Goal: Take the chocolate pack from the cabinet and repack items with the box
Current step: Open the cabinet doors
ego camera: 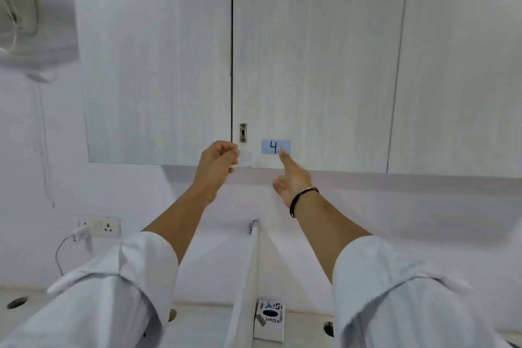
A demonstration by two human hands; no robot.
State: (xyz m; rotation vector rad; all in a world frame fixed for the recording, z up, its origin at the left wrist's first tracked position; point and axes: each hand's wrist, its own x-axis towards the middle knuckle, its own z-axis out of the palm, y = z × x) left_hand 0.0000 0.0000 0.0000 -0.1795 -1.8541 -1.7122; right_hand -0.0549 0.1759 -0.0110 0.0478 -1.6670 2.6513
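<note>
A pale wood-grain wall cabinet (pixel 310 65) hangs in front of me with its doors closed. The door on the right of the dark seam has a metal keyhole plate (pixel 243 133) and a blue label reading 4 (pixel 272 146). My left hand (pixel 217 162) is curled at the bottom corner of the left door, right by the seam. My right hand (pixel 292 178) points up with its index fingertip touching the label. No chocolate pack is visible; the cabinet's inside is hidden. A white box with dark print (pixel 269 321) stands on the desk below.
A white divider panel (pixel 248 277) rises from the desk between my forearms. A wall socket with a plugged-in charger (pixel 99 227) is at lower left. An air conditioner (pixel 19 8) is mounted at upper left. The desk has round cable holes (pixel 17 302).
</note>
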